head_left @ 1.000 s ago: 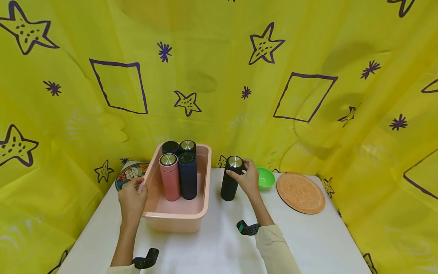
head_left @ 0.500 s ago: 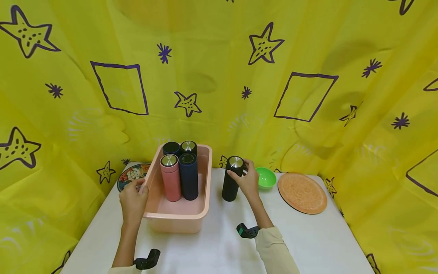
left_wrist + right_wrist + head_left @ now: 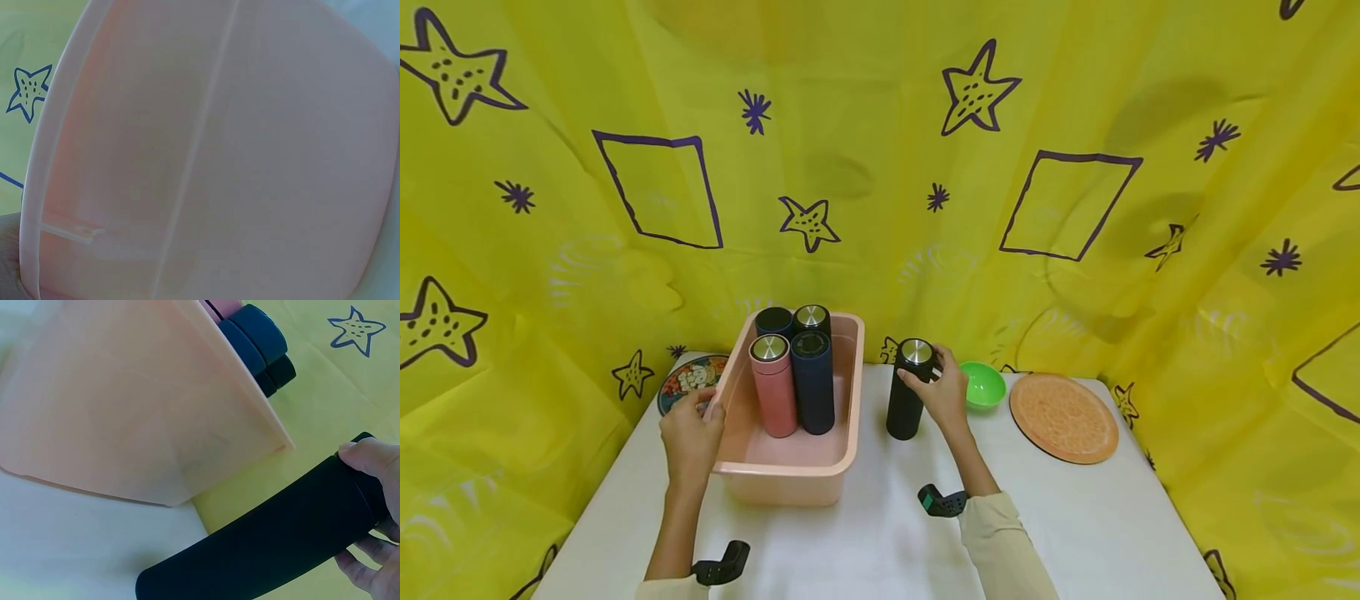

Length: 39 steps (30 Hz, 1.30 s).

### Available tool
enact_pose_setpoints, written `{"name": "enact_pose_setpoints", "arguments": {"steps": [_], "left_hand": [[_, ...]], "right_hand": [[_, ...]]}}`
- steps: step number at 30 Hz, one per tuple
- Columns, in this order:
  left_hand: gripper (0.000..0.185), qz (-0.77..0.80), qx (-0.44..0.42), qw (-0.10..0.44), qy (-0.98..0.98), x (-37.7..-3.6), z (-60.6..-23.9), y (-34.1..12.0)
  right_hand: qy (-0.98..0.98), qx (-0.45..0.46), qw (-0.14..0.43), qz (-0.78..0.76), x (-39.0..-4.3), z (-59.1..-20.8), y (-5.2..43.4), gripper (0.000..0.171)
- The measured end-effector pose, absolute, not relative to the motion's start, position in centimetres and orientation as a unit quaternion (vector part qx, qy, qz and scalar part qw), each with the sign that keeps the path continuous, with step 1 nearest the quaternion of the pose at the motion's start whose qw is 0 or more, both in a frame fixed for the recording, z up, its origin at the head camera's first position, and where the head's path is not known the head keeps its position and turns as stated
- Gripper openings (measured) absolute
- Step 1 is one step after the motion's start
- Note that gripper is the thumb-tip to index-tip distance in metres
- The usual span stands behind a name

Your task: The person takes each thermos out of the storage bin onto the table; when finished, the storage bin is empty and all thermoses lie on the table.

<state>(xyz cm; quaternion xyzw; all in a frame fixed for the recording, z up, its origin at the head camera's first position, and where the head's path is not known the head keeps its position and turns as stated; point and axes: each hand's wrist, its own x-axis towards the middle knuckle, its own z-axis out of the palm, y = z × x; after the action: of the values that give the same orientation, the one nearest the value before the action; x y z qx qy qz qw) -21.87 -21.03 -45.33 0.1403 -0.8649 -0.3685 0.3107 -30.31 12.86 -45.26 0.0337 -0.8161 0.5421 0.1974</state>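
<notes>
A pink plastic tub (image 3: 778, 492) holds several upright flasks at its far end: a pink flask (image 3: 773, 400), a navy flask (image 3: 815, 396) beside it, and two darker ones behind. My left hand (image 3: 694, 437) grips the tub's left rim; in the left wrist view the tub's outer wall (image 3: 262, 156) fills most of the picture. Right of the tub a black flask (image 3: 904, 404) with a silver lid top stands slightly tilted. My right hand (image 3: 947, 396) holds it near the lid, and the right wrist view shows thumb and fingers around the flask's upper end (image 3: 369, 494).
A green bowl (image 3: 985, 385) sits just behind my right hand. Farther right lies a round orange mat (image 3: 1063, 418). A patterned round mat (image 3: 688, 379) lies left of the tub, partly hidden. A yellow printed curtain (image 3: 880, 167) surrounds the white table (image 3: 865, 550).
Only a slight shift of the head view shows. Both hands keep their holds, and the tub and black flask stay in place.
</notes>
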Motion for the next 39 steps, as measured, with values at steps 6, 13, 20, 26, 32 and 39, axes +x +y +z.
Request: {"name": "enact_pose_setpoints", "arguments": {"steps": [6, 13, 20, 26, 32, 39], "left_hand": [[0.024, -0.368, 0.147, 0.305, -0.866, -21.83, -45.10, -20.93], [0.024, -0.364, 0.145, 0.306, -0.868, -21.87, -45.08, -20.97], [0.025, -0.364, 0.143, 0.308, -0.867, -21.90, -45.14, -20.92], [0.025, -0.371, 0.150, 0.299, -0.866, -21.80, -45.30, -20.89], [0.026, -0.369, 0.151, 0.297, -0.868, -21.79, -45.28, -20.91], [0.027, -0.370, 0.152, 0.297, -0.867, -21.89, -45.33, -20.97]], "right_hand": [[-0.811, 0.045, 0.191, 0.551, -30.40, -45.36, 13.08, 0.073], [-0.803, 0.050, 0.191, 0.562, -30.36, -45.92, 13.19, 0.074], [-0.805, 0.047, 0.188, 0.561, -30.47, -45.94, 13.38, 0.074], [-0.809, 0.045, 0.175, 0.559, -30.27, -45.87, 13.46, 0.075], [-0.810, 0.050, 0.179, 0.556, -29.98, -45.64, 13.34, 0.074], [-0.808, 0.051, 0.198, 0.553, -30.07, -45.50, 13.22, 0.075]]}}
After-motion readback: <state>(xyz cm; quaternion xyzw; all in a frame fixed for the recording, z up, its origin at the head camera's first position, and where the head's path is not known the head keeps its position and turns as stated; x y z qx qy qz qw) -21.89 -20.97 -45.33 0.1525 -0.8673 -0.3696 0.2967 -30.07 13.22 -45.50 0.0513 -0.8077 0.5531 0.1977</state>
